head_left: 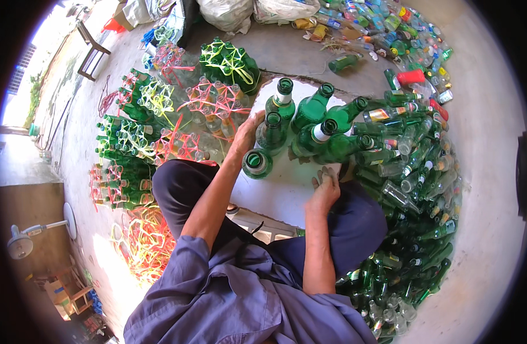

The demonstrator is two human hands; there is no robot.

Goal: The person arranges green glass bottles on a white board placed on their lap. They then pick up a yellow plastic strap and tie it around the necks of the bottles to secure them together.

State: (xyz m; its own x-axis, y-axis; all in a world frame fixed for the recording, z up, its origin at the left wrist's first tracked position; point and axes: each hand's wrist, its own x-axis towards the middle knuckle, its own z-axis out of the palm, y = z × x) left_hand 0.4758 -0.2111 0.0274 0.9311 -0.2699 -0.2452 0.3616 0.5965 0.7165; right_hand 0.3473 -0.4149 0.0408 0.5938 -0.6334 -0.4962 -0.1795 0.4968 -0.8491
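Observation:
Several green glass bottles (312, 110) stand on a white board (275, 198) in front of my crossed legs. On the left a column of three ends with a short-looking bottle (257, 164) nearest me; the others lean in a cluster on the right. My left hand (250, 131) lies along the board's left edge, fingers stretched forward beside the left column; whether it touches a bottle I cannot tell. At the board's right edge, just in front of the nearest right-hand bottle (339, 149), my right hand (325, 186) has its fingers apart and holds nothing visible.
Loose bottles (412, 166) are heaped along my right side. Bundles of bottles tied with yellow and red strips (229, 60) stand on the left, above a tangle of strips (146, 243). Plastic bottles (384, 26) pile up at the back; a chair (91, 51) stands far left.

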